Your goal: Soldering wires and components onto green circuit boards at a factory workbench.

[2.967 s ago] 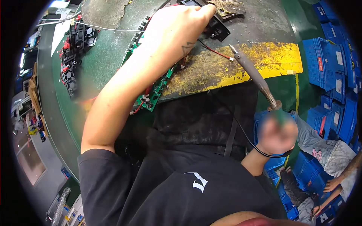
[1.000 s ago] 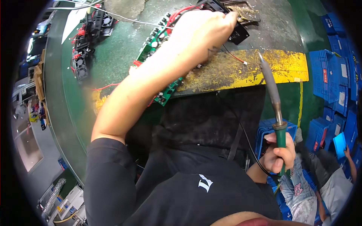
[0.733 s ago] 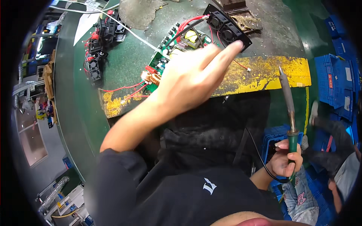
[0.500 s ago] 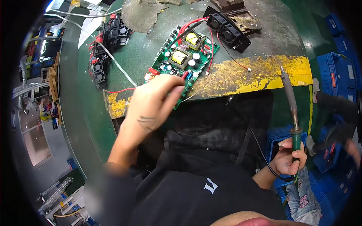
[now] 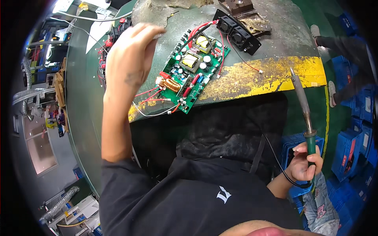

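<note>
My left hand [image 5: 128, 55] is raised above the left part of the bench, its back toward me. Its fingers are loosely bent, the thumb is apart from them, and no held thing shows. To its right lies a green circuit board [image 5: 185, 74] with yellow-wrapped transformers, a copper coil, capacitors and red and white leads. Red and black wires join the board to a black twin-fan panel [image 5: 237, 33]. Low on the right, my right hand [image 5: 304, 167] is closed round the green handle of a soldering iron [image 5: 304, 104], tip upward, black cord trailing below.
Other fan units [image 5: 103, 65] with red wires are partly hidden behind my left hand. A rusty metal stand [image 5: 244, 10] sits at the back of the bench. Worn yellow edging [image 5: 283, 74] runs along the bench front. Blue crates [image 5: 346, 149] and another person's legs [image 5: 342, 45] are at the right.
My left hand has moved from the board's near-left end up and to the left, uncovering the coil and the leads. My right hand still holds the iron in nearly the same place.
</note>
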Motion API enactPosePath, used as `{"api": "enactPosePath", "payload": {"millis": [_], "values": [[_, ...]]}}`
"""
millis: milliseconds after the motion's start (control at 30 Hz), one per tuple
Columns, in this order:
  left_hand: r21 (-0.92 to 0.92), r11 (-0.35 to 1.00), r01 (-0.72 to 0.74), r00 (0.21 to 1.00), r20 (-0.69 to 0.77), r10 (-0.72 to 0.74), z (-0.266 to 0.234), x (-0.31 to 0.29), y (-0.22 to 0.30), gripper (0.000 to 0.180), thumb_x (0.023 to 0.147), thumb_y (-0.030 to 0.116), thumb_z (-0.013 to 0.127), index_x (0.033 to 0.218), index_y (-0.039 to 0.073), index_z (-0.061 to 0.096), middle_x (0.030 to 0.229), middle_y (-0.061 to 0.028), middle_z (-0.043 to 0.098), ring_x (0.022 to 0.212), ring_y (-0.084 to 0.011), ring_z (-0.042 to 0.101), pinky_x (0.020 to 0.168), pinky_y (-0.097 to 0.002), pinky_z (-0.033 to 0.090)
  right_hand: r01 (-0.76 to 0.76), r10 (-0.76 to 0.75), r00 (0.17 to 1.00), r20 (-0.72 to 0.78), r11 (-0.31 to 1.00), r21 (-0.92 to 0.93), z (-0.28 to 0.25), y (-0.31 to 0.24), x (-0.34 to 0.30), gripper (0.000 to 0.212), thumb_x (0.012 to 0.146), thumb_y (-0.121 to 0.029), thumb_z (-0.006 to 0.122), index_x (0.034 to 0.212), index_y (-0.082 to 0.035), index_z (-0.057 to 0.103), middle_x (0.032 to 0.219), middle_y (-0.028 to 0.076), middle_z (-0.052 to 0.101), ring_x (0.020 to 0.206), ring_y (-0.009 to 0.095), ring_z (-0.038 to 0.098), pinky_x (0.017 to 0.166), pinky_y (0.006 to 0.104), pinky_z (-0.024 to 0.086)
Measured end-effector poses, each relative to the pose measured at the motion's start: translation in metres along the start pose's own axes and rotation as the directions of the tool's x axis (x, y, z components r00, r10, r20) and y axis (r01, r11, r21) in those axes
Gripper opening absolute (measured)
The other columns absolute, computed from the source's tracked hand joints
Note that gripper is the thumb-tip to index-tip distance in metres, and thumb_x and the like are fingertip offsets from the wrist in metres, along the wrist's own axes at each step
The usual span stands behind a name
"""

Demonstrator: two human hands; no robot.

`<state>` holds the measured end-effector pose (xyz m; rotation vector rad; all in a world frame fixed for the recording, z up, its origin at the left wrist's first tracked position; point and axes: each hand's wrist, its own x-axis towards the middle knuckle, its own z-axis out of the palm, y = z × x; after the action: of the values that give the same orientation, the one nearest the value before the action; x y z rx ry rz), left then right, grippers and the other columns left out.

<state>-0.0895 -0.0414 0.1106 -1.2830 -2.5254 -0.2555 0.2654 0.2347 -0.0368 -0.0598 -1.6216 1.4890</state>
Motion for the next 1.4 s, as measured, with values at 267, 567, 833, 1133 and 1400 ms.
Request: {"api": "enactPosePath", "payload": {"millis": [267,567,833,1133,1400], "values": [[-0.268,0.825,-0.497,0.81,0.197,0.552,0.089,0.074,-0.041,0.025,0.087,0.013,0.071,0.112,0.008,0.071,0.113,-0.0094,0.071,0.105,-0.0336,0.062,0.09,-0.0423,0.051,0.0,-0.001,0.999,-0.04,0.999,-0.035,0.035,0.014,0.006,0.036,0.099,-0.036,0.043,0.106,-0.004,0.058,0.084,0.024,0.066,0.063,0.027,0.059,0.049,0.031,0.045],[-0.312,0.828,-0.467,0.855,0.081,0.512,0.098,0.067,-0.033,0.015,0.085,0.016,0.073,0.096,0.007,0.071,0.096,-0.0074,0.067,0.099,-0.0309,0.059,0.088,-0.0408,0.05,0.266,-0.155,0.958,0.239,0.791,-0.551,0.101,0.053,0.05,0.029,0.098,-0.025,0.062,0.101,0.003,0.067,0.086,0.019,0.066,0.076,0.03,0.063,0.066,0.0377,0.052],[-0.273,0.846,-0.458,0.883,-0.033,0.468,0.094,0.047,-0.032,0.018,0.085,0.014,0.072,0.101,0.006,0.071,0.104,-0.007,0.069,0.107,-0.0314,0.06,0.094,-0.0415,0.049,0.295,-0.134,0.95,0.282,0.68,-0.671,0.153,0.076,0.056,0.026,0.073,-0.003,0.073,0.099,-0.008,0.071,0.088,0.013,0.058,0.076,0.031,0.058,0.065,0.0392,0.048],[-0.321,0.854,-0.41,0.911,-0.107,0.397,0.097,0.034,-0.016,0.014,0.081,0.013,0.076,0.092,0.007,0.07,0.085,-0.0059,0.059,0.092,-0.0284,0.057,0.086,-0.0411,0.045,0.321,-0.147,0.938,0.313,0.707,-0.629,0.176,0.072,0.039,0.029,0.069,-0.001,0.073,0.097,-0.007,0.071,0.088,0.014,0.058,0.074,0.03,0.059,0.062,0.0377,0.048],[-0.408,0.872,-0.269,0.952,0.021,0.304,0.1,0.013,0.017,0.017,0.077,0.014,0.079,0.08,0.008,0.063,0.078,-0.0045,0.055,0.085,-0.0266,0.054,0.081,-0.0395,0.041,0.307,-0.137,0.942,0.306,0.718,-0.624,0.18,0.069,0.034,0.026,0.072,-0.002,0.073,0.097,-0.006,0.07,0.09,0.016,0.06,0.076,0.032,0.061,0.064,0.0376,0.05]]}}
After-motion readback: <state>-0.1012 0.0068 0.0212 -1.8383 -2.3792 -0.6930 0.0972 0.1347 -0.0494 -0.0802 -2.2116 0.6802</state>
